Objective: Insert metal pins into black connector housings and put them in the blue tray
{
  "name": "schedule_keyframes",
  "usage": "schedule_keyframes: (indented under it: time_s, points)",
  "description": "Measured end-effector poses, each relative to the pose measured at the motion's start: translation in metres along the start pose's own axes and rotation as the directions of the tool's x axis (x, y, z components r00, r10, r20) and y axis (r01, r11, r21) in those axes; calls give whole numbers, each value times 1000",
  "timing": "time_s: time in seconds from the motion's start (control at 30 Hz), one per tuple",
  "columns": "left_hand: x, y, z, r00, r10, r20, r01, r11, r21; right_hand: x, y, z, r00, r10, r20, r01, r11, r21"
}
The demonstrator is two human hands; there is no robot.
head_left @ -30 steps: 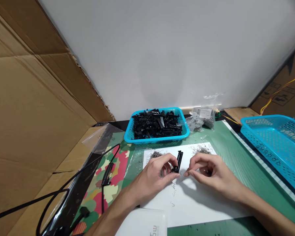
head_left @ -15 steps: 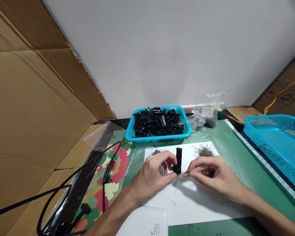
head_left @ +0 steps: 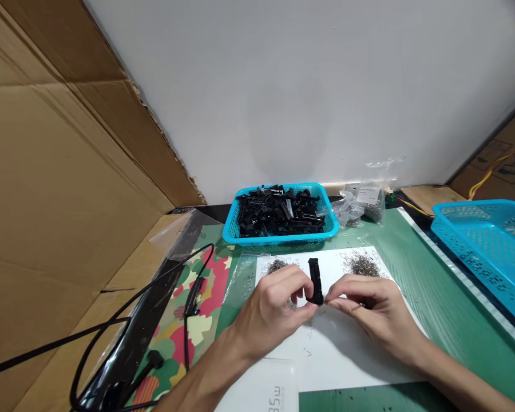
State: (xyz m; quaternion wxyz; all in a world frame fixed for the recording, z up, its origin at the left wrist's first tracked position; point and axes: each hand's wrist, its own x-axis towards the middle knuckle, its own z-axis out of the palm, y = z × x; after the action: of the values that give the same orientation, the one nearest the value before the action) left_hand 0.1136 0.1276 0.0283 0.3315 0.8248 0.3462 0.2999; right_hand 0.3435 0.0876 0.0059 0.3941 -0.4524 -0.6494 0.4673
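My left hand (head_left: 272, 312) pinches a small black plastic part (head_left: 315, 280) and holds it upright over a white sheet of paper (head_left: 347, 355). My right hand (head_left: 369, 312) is closed in a pinch with its fingertips against the lower end of that part; whatever tiny piece it holds is too small to make out. Two heaps of small metal springs lie on the sheet, the left spring heap (head_left: 277, 265) behind my left hand and the right spring heap (head_left: 362, 265) behind my right hand.
A blue basket (head_left: 278, 236) full of black plastic parts stands at the back. Plastic bags (head_left: 360, 205) lie beside it. Another blue basket (head_left: 489, 240) is at the right. Black cables (head_left: 154, 309) and cardboard (head_left: 60, 189) are at the left. A white box (head_left: 266, 389) sits near me.
The black part has been turned from leaning right to upright, and my right fingertips have closed in against its lower end. The view has shifted slightly.
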Motion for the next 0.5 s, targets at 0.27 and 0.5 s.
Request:
schedule_keyframes:
  time_s: [0.27,0.5]
  points:
    - [-2,1,1,998,66,5,-66,997,34,-2,-3,5,995,-29,-92,34,998,55]
    - [-2,4,2,996,90,4,-90,996,28,-4,-4,7,998,4,-66,1,997,77]
